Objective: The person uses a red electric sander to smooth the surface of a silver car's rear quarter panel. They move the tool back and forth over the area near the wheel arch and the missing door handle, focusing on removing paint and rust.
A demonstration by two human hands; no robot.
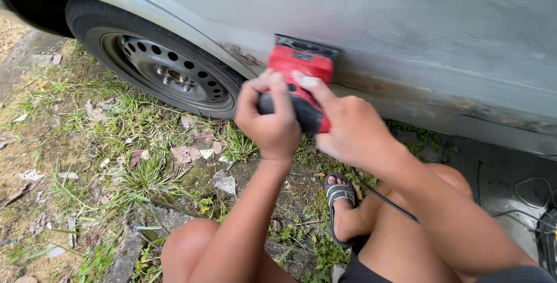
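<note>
A red and black electric sander point(301, 77) is pressed against the lower edge of a grey car body panel point(406, 33), just behind the wheel arch. My left hand point(270, 117) is wrapped around the sander's black rear handle. My right hand point(345, 123) grips the sander from the right, fingers laid over its red top. The pad point(306, 46) meets the panel where rust and bare patches show along the sill point(429, 106).
A black tyre with a grey steel wheel point(168, 74) stands to the left. Grass, dry leaves and broken concrete point(133, 161) lie below. My knees and a sandalled foot point(341, 199) are beneath the hands. A black power cord point(394, 204) runs right toward cables point(536, 202).
</note>
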